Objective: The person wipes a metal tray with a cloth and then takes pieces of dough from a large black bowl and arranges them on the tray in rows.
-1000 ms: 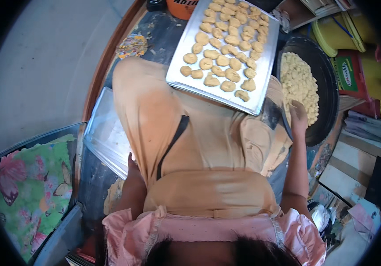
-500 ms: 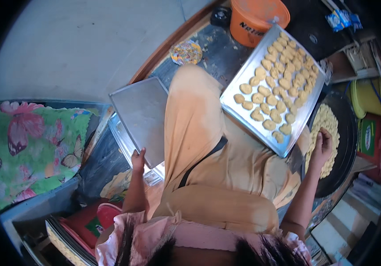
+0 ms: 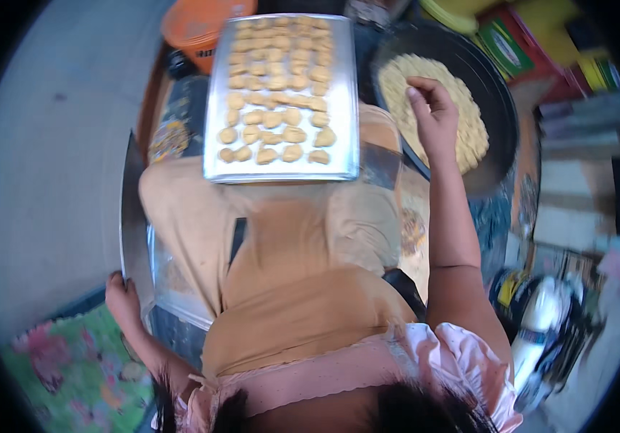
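Head view: black basin (image 3: 499, 123) at 2 o'clock, silver tray (image 3: 352, 101) at 12.
The basin holds a heap of pale dough (image 3: 470, 108); the silver tray, by the knees (image 3: 169, 184), probably for easy reach, carries rows of dough lumps (image 3: 277, 81). At 9 o'clock the left hand (image 3: 122, 294) grips a grey tray (image 3: 132, 224) near its lower end, apparently steadying it edge-on. The right hand (image 3: 437, 119) curls over the heap; blur hides whether it pinches anything.
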Motion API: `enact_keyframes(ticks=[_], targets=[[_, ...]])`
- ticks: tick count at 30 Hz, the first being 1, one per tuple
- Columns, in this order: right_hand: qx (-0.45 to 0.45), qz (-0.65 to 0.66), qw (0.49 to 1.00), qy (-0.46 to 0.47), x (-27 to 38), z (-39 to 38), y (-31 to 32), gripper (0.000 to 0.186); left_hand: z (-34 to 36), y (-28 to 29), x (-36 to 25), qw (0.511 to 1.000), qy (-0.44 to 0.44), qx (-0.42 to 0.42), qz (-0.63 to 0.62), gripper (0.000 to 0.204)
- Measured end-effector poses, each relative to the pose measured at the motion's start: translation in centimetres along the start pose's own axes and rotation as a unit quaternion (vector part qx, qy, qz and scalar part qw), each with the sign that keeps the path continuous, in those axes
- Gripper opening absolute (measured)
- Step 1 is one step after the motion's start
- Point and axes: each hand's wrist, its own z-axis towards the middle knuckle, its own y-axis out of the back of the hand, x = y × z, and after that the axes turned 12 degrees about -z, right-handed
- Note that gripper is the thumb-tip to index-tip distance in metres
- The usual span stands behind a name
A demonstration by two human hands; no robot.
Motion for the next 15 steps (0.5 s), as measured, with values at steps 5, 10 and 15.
enact_keyframes(ticks=[5,10,15], targets=[[-0.256,-0.023,0.954,-0.156,-14.4,-9.4,10.7,0.012,6.1,0.1,4.2,0.994,-0.023,-0.033,0.105,0.015],[-0.406,-0.195,0.815,-0.364,-30.1,-27.7,12.5,0.034,9.3,-0.3,-0.7,0.96,0.074,-0.058,0.264,0.02],[-0.076,-0.065,0.638,-0.763,-35.1,-40.9,3.3,0.116,11.9,-5.2,-2.3,0.938,0.059,-0.246,0.238,0.029]])
